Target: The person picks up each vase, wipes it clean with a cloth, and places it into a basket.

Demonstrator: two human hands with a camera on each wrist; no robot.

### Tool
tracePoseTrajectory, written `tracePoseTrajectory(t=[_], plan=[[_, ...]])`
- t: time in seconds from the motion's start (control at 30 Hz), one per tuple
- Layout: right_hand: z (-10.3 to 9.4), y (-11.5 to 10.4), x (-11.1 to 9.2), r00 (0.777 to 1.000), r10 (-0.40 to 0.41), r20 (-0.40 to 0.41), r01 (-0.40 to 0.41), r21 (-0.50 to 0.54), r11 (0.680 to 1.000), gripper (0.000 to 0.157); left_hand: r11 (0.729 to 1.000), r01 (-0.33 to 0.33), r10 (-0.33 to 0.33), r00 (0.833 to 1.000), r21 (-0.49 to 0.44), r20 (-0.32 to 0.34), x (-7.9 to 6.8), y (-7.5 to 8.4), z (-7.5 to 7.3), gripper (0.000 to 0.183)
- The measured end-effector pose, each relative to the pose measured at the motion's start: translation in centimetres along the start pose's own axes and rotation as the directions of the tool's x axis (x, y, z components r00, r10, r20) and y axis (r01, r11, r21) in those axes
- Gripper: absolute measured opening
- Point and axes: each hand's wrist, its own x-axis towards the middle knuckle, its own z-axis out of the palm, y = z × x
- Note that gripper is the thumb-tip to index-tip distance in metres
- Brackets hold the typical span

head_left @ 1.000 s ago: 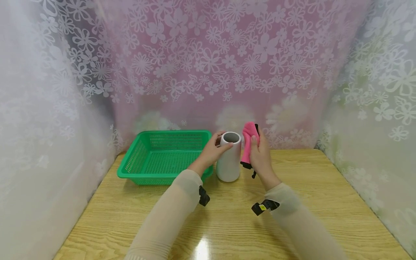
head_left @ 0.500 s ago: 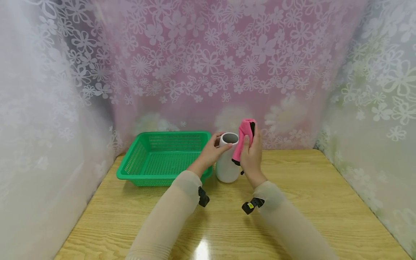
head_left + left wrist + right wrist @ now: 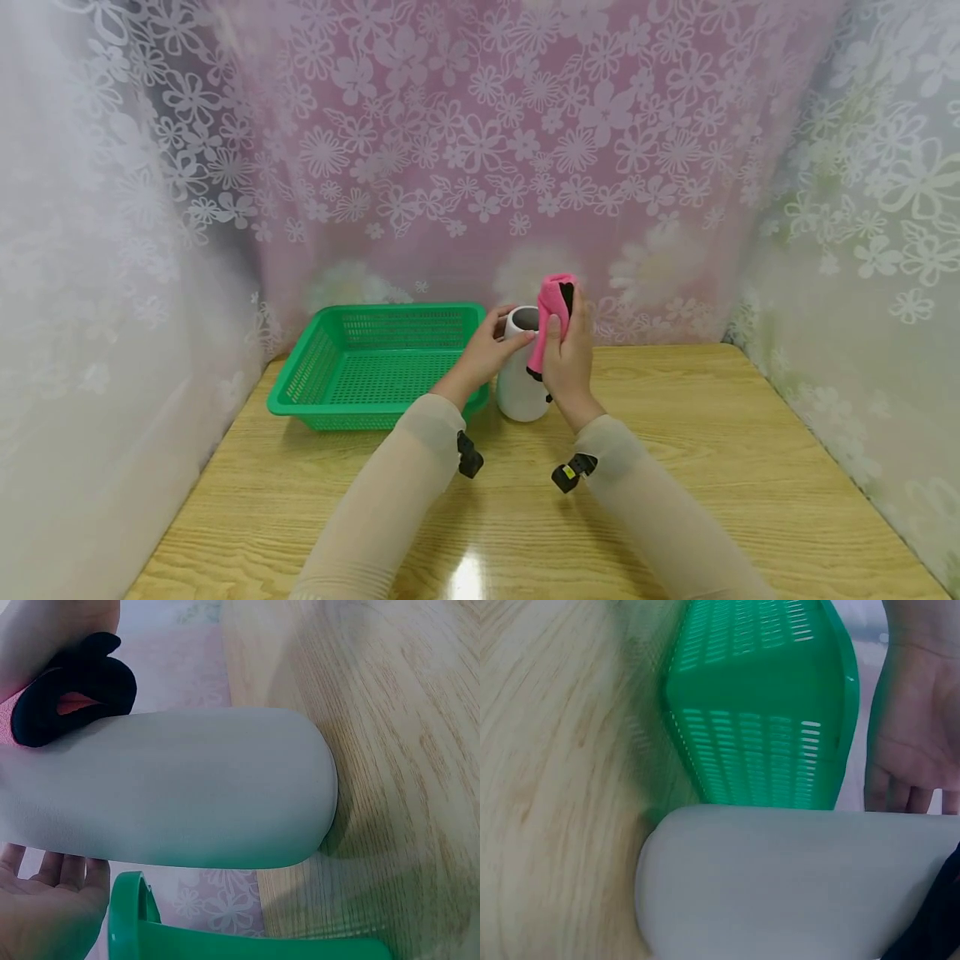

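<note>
A tall white vase (image 3: 519,392) stands upright on the wooden table. My left hand (image 3: 482,350) grips it near the top, thumb at the front by the rim and fingers on its left side. In my right hand (image 3: 572,367) is a soft pink piece of fabric with black edging (image 3: 551,312), pinched between thumb and fingers. It is held up against the right side of the vase, covering part of the rim. The left wrist view shows its black-edged end (image 3: 124,686) as a loop touching the vase wall (image 3: 195,787). Its exact kind is unclear.
A green perforated plastic basket (image 3: 375,407) stands just left of the vase, partly behind my left forearm. The wooden table (image 3: 675,417) extends to the right and front. Floral curtains (image 3: 480,167) enclose the back and both sides.
My right hand has moved left with the pink fabric, from a gap beside the vase to against it. The left hand keeps its grip on the vase, which has hardly moved.
</note>
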Motion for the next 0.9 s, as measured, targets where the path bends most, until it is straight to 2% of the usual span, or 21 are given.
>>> tracePoseTrajectory(t=[0.23, 0.43, 0.63, 0.9], plan=[[0.5, 0.6, -0.5, 0.998, -0.066, 0.003, 0.066, -0.063, 0.996, 0.066, 1.000, -0.003, 0.003, 1.000, -0.019, -0.007, -0.2, 0.0, 0.0, 0.066], [1.0, 1.0, -0.8, 0.997, -0.074, -0.037, 0.071, -0.081, 0.994, 0.062, 1.000, 0.000, 0.000, 1.000, -0.002, -0.001, -0.3, 0.2, 0.0, 0.069], [1.0, 1.0, -1.3, 0.999, -0.011, -0.040, 0.009, -0.058, 0.998, 0.057, 1.000, -0.001, 0.001, 1.000, 0.001, 0.014, -0.6, 0.8, -0.1, 0.073], [0.8, 0.9, -1.5, 0.996, 0.084, -0.027, -0.084, 0.010, 0.996, 0.055, 1.000, -0.002, 0.002, 1.000, -0.001, 0.006, -0.2, 0.2, 0.1, 0.074]])
